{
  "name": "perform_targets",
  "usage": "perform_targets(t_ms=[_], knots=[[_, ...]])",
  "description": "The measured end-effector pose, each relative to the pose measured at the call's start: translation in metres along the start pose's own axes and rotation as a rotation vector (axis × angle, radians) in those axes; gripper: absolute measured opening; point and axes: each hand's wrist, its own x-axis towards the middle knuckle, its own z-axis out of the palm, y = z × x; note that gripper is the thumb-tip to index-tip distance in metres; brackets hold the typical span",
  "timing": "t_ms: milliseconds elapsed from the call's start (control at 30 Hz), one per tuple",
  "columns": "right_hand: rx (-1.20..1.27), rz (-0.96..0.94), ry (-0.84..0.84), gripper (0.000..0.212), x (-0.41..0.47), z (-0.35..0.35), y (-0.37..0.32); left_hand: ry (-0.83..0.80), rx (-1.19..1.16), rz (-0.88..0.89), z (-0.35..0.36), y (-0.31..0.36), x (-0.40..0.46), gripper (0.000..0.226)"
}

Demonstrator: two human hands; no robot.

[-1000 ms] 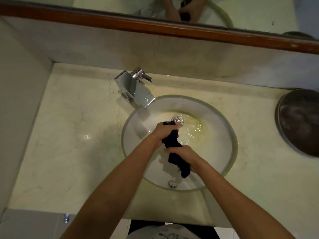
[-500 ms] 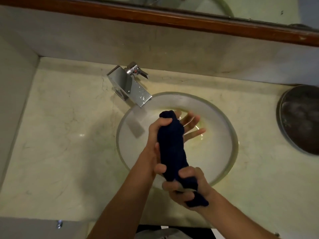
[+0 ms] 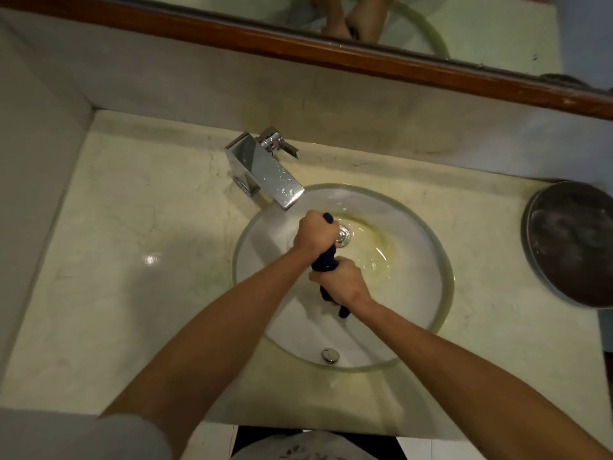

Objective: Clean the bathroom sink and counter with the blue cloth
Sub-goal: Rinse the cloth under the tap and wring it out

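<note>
Your left hand [image 3: 316,234] and right hand [image 3: 341,283] both grip the blue cloth [image 3: 326,262], twisted into a dark roll between your fists, above the round sink [image 3: 428,247]. The bowl sits in a pale marble counter [image 3: 139,247] with a yellowish stain around the drain [image 3: 343,235]. A square chrome faucet [image 3: 265,172] reaches over the rim at the back left. A round metal basin [image 3: 570,240] rests at the counter's right end, below a wood-framed mirror [image 3: 298,48].
</note>
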Motion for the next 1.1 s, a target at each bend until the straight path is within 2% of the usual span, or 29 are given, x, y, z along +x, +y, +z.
perform_targets(t_ms=[67,133,200,300,367,433,500,567,600,667,733,800,867,900,967,1000,1067,1100], knots=[[-0.125,0.068,0.038,0.033,0.022,0.019,0.01,0.092,0.269,-0.001,0.008,-0.012,0.004,0.018],[-0.23,0.082,0.083,0.036,0.032,0.033,0.019,0.104,0.463,0.049,0.011,-0.018,-0.001,0.008],[-0.318,0.062,0.117,0.034,0.036,0.04,0.023,0.11,0.529,0.075,0.012,-0.021,-0.002,0.008],[-0.334,0.057,0.122,0.036,0.035,0.033,0.021,0.137,0.48,0.075,0.011,-0.024,0.003,0.009],[-0.244,0.045,0.063,0.034,0.029,0.02,0.017,0.104,0.285,0.043,0.007,-0.023,0.007,0.013],[-0.073,0.066,-0.06,0.028,0.013,0.0,0.009,-0.019,-0.102,-0.036,-0.007,-0.017,0.005,0.018],[0.185,0.164,-0.295,0.031,-0.006,-0.022,0.004,-0.266,-0.443,-0.117,-0.03,-0.007,-0.007,0.017],[0.482,0.216,-0.589,0.042,-0.024,-0.043,0.006,-0.609,-0.748,-0.13,-0.056,0.002,-0.029,0.017],[0.65,0.211,-0.738,0.045,-0.031,-0.052,0.01,-0.748,-0.877,-0.107,-0.064,0.002,-0.036,0.027],[0.949,0.181,-0.999,0.05,-0.045,-0.064,0.023,-0.902,-0.984,0.018,-0.07,-0.002,-0.049,0.048],[1.042,0.136,-1.107,0.062,-0.06,-0.071,0.033,-0.908,-0.941,0.185,-0.061,-0.004,-0.065,0.05],[1.011,0.055,-1.121,0.063,-0.074,-0.072,0.037,-0.888,-0.952,0.178,-0.043,0.003,-0.082,0.052],[1.025,-0.048,-1.225,0.05,-0.085,-0.071,0.039,-0.863,-1.076,0.091,-0.022,0.012,-0.096,0.05],[1.046,-0.086,-1.313,0.037,-0.088,-0.068,0.038,-0.878,-1.182,0.073,-0.012,0.016,-0.102,0.044],[1.047,-0.192,-1.381,0.015,-0.099,-0.061,0.034,-0.917,-1.359,0.119,0.0,0.024,-0.113,0.03],[1.062,-0.208,-1.384,0.016,-0.105,-0.06,0.031,-0.934,-1.407,0.141,0.002,0.027,-0.116,0.027],[1.202,-0.162,-1.433,0.034,-0.114,-0.059,0.03,-0.969,-1.428,0.139,0.0,0.039,-0.12,0.029],[1.248,-0.134,-1.406,0.043,-0.12,-0.06,0.028,-0.949,-1.387,0.115,-0.004,0.047,-0.122,0.03]])
